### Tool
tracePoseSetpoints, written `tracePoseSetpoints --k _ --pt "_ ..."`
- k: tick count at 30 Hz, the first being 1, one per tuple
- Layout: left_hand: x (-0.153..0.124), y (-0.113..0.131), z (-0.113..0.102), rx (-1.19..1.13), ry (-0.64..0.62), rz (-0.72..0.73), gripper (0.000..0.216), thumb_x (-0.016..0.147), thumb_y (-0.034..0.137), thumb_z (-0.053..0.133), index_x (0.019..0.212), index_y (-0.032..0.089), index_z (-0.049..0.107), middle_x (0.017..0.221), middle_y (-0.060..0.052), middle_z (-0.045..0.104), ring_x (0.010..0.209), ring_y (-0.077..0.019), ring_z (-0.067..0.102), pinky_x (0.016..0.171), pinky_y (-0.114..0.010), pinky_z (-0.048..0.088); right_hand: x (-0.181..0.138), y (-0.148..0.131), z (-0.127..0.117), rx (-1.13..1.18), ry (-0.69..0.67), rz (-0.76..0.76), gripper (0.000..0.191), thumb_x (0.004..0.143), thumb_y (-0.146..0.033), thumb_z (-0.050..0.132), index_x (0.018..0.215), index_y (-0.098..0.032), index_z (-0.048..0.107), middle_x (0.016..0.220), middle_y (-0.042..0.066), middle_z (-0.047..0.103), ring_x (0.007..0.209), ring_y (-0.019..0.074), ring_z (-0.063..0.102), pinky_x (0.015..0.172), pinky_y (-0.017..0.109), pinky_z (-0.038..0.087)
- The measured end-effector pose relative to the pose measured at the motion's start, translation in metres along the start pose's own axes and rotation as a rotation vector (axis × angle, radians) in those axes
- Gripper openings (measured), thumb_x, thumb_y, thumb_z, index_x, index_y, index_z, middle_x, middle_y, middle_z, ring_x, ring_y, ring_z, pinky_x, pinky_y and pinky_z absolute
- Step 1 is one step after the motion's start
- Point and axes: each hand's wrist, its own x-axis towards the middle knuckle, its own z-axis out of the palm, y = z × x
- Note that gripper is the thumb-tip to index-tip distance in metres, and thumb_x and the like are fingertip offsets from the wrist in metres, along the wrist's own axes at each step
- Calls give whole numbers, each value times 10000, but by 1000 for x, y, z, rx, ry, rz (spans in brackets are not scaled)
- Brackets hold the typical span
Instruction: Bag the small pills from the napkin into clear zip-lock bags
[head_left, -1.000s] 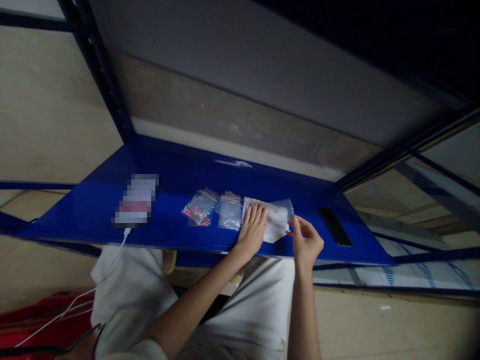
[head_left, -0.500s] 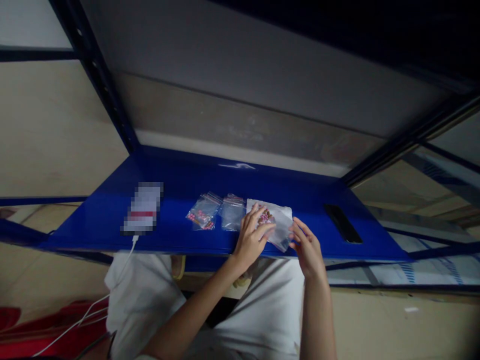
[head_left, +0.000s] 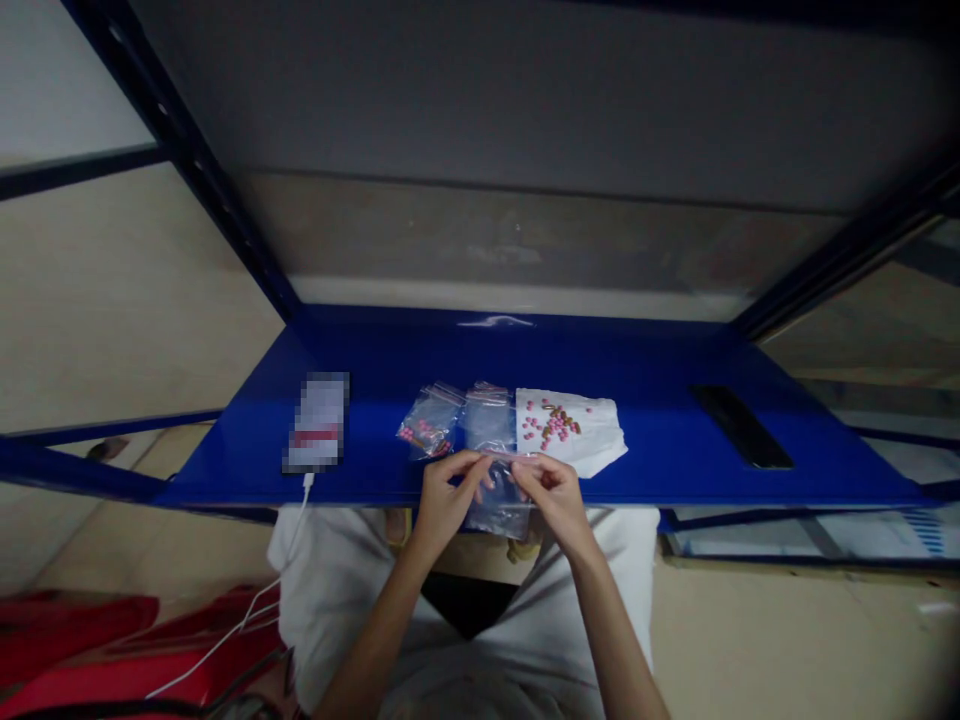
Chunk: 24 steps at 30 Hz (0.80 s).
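Note:
My left hand (head_left: pixel 444 496) and my right hand (head_left: pixel 550 492) both pinch the top edge of a small clear zip bag (head_left: pixel 501 508), held just above the front edge of the blue shelf (head_left: pixel 645 370). Behind my hands a white sheet of paper (head_left: pixel 592 440) lies on the shelf with several pink and brown pills (head_left: pixel 551 423) scattered on it. To its left lie two more clear zip bags: one (head_left: pixel 426 430) holds pink pills, the other (head_left: pixel 488 418) looks empty.
A phone (head_left: pixel 318 424) with a white cable (head_left: pixel 255 600) plugged in lies at the shelf's left. A dark flat phone-like object (head_left: pixel 741 427) lies at the right. Dark upright posts (head_left: pixel 187 160) frame the shelf; red material (head_left: pixel 112 660) lies on the floor at lower left.
My hands left the white paper and lifted a clear zip bag toward me, off the shelf's front edge. The pills on the paper are now uncovered. The view shifted right.

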Motion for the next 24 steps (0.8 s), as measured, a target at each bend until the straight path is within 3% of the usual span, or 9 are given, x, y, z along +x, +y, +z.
tracePoseSetpoints --k 4,7,14,24 --pt "1 -4 -3 76 52 77 186 811 294 587 726 145 658 602 0 644 527 -102 577 553 -190 445 3 6 12 54 52 -1 271 712 -429 693 759 -162 699 575 4 609 473 87 467 440 197 348" --pt "3 -5 -1 48 28 101 193 828 303 565 764 146 657 600 2 637 502 -97 567 536 -192 448 4 8 12 55 64 -23 261 708 -424 697 750 -166 708 638 21 632 529 107 504 473 211 371" --pt "6 -11 3 27 0 107 216 866 305 526 791 153 659 619 8 642 455 -75 552 527 -188 454 5 12 7 66 44 15 307 718 -464 679 789 -170 726 574 10 616 479 107 487 437 211 358" --pt "5 -14 2 -5 -23 41 215 859 331 536 803 150 637 659 3 656 458 -80 571 515 -190 458 8 15 7 51 55 23 309 697 -459 691 775 -162 730 687 56 701 618 172 622 542 258 484"
